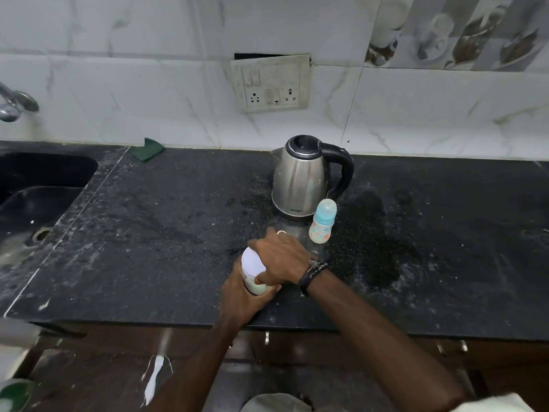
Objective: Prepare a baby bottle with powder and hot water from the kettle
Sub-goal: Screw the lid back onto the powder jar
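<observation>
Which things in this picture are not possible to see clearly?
- Powder jar, head view: label and lid seam covered by right hand and left hand.
- Kettle: closed, water level hidden.
- Baby bottle: contents unclear, print too small.
- Tap: cut by left edge.

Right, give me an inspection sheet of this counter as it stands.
Surface: dark stone counter, dusty, with pale smears and specks.
Job's things: steel kettle upright with lid closed; baby bottle upright beside it, cap on; powder jar near the front edge, white lid on.
Clutter: green cloth against the wall.
Hands: left hand grips the jar's body; right hand grips its lid.
Cables: nothing seen; no cord visible from the kettle to the wall socket.
Surroundings: sink and tap at the left, marble-look wall tiles, cupboard handles below.
</observation>
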